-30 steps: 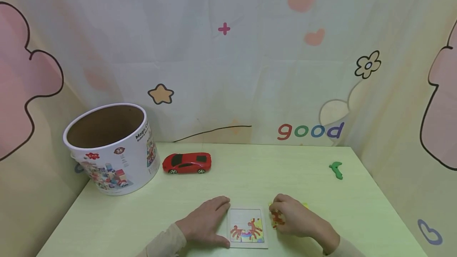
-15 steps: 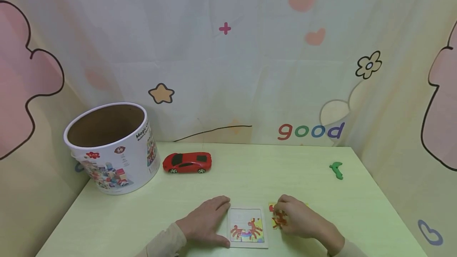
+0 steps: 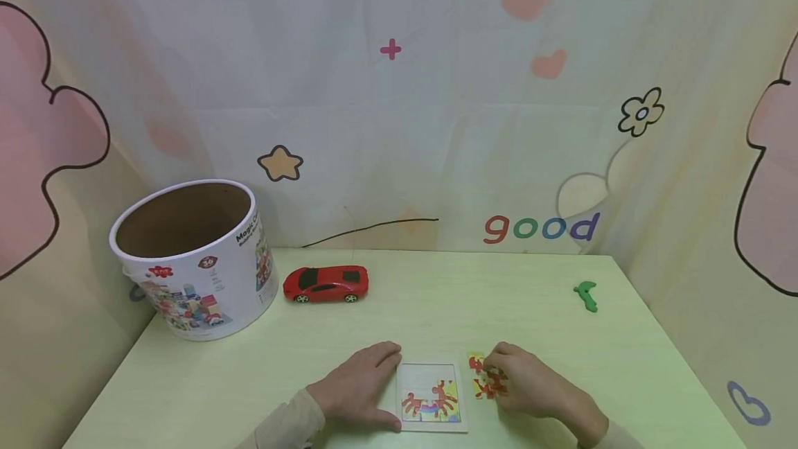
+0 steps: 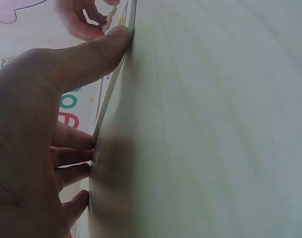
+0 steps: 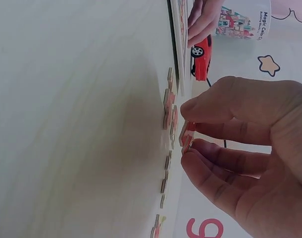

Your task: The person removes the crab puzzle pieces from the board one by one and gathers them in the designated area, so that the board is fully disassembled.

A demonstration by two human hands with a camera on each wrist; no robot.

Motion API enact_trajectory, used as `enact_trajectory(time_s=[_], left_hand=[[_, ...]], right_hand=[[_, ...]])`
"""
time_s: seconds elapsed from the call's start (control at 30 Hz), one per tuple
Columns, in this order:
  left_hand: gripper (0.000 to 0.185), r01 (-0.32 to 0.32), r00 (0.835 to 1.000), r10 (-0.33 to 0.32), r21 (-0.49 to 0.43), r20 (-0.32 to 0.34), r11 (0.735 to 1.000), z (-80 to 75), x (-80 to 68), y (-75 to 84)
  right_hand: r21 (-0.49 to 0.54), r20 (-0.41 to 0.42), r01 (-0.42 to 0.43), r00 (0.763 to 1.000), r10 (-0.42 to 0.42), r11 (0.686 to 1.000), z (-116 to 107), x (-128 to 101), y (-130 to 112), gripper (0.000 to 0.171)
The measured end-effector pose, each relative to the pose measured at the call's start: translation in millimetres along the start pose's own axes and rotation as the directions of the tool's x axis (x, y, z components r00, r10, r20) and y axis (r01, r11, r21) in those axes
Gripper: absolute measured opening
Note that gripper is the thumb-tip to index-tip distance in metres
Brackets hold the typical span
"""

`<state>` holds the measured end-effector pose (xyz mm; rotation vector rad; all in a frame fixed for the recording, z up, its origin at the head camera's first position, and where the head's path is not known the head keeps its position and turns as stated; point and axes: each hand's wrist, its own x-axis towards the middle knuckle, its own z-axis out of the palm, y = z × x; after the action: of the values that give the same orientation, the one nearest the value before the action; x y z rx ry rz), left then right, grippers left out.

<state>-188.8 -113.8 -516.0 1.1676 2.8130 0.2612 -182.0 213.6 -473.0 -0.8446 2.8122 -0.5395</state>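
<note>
A small square puzzle tray (image 3: pixel 418 375) lies in front of me, with jigsaw pieces (image 3: pixel 445 402) of a red animal along its bottom and right side. My left hand (image 3: pixel 355 385) rests against its left edge, thumb at the near corner and fingers toward the far one. In the left wrist view, the thumb and fingertips touch the tray's thin side. Right of the tray, my right hand (image 3: pixel 531 381) pinches a red and yellow puzzle piece (image 5: pixel 186 137) between thumb and fingers. Loose pieces (image 3: pixel 476 362) lie beside and below that hand, some hidden by it in the head view.
A large white bucket (image 3: pixel 243 296) stands at the back left of the pale table (image 3: pixel 436 296). Close to it is a red toy car (image 3: pixel 327 284). A small green toy (image 3: pixel 586 296) lies at the back right. Patterned cloth hangs behind and at both sides.
My right hand has shifted a little to the right, away from the tray, and more of the loose pieces show. The left hand and the tray have stayed put.
</note>
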Motion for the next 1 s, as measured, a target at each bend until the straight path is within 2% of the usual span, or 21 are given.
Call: enact_trajectory(time_s=[0.2,0.47,0.7,1.0], left_hand=[[0.105,0.011,1.000,-0.011,-0.015,0.027,1.000,2.1,-3.6,-1.4],[0.103,-0.001,1.000,0.001,0.011,-0.003,1.000,3.4,-1.4,-1.6],[0.104,0.022,1.000,-0.022,-0.008,0.022,1.000,2.7,0.7,-1.7],[0.105,0.026,0.999,-0.026,-0.006,0.026,1.000,3.5,4.6,-3.3]], right_hand=[[0.022,0.006,0.018,1.000,-0.019,1.000,5.3,-2.4,1.5,0.030],[-0.011,0.002,0.025,1.000,-0.025,1.000,3.1,-4.8,6.4,0.030],[0.007,0.031,0.007,0.999,-0.008,1.000,-1.5,-7.0,8.1,0.030],[0.021,0.027,0.022,0.999,-0.023,1.000,-2.3,-10.1,12.6,0.026]])
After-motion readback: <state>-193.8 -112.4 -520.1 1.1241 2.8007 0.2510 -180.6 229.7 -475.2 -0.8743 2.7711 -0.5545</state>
